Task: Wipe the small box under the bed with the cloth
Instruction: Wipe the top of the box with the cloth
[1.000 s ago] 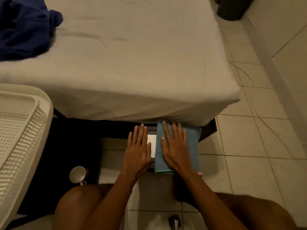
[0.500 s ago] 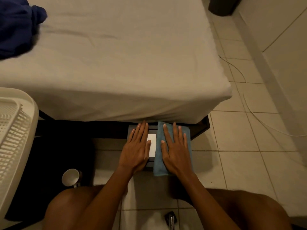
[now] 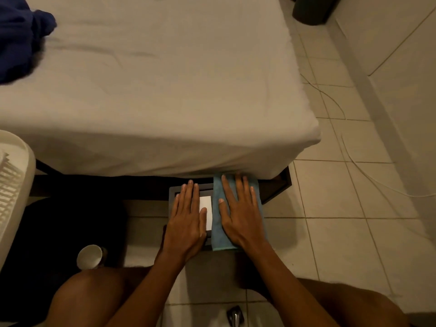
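Your right hand lies flat, fingers spread, pressing the blue cloth onto the small dark box at the bed edge. Your left hand rests flat and open on the box, gripping nothing.

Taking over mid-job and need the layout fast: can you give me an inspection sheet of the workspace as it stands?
Surface: tiled floor, box at the bed edge.
Job's things: small box dark with white panel; blue cloth spread over its right part.
Clutter: white cup on its side; white basket at left; dark blue fabric on bed; metal object near the knees.
Grippers: left hand flat on box; right hand flat on cloth.
Cables: thin white cable across tiles at right.
Surroundings: wall; dark bin in the far corner.
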{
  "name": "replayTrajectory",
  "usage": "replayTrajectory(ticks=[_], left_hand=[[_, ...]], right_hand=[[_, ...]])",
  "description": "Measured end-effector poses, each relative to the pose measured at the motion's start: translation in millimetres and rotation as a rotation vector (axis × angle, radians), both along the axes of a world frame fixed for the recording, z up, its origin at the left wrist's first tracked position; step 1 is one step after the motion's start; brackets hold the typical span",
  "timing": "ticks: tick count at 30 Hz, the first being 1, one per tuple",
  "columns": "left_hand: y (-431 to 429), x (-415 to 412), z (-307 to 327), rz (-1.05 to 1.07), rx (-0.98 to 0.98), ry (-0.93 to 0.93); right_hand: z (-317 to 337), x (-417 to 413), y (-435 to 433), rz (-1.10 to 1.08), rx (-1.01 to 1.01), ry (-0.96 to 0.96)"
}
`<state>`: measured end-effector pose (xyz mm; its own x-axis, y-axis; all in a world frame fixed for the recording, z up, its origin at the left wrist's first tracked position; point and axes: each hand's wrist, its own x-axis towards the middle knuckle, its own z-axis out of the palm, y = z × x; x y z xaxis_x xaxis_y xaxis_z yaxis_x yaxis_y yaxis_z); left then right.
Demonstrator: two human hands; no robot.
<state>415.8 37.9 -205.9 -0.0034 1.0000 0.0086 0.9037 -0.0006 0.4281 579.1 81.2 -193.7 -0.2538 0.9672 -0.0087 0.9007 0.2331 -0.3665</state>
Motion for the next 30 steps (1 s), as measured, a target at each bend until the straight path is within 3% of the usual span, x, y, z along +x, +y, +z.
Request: replayTrajectory(ticks=[9, 15, 20, 25, 30], left_hand=[[13.9, 3.3, -0.6, 0.007, -0.016, 0.035], [11.3, 0.9, 6.6, -0.029, -0.014, 0.033], [13.0, 1.2, 6.6, -0.025, -0.039, 0.035], [12.5, 1.5, 6.2, -0.033, -0.010, 0.035], [13.9, 0.3, 6.2, -0.033, -0.047, 0.015]], right_hand=[[-5.8, -3.1, -33.4, -0.060, -0.046, 0.026], [4.0, 7.6, 8.8, -0.091, -0.041, 0.044], [-2.7, 5.2, -45.2, -0.155, -0.069, 0.107], [2.8, 4.1, -6.8, -0.164, -0.036, 0.079], [-4.0, 6.4, -55.2, -0.179, -0.065, 0.057]])
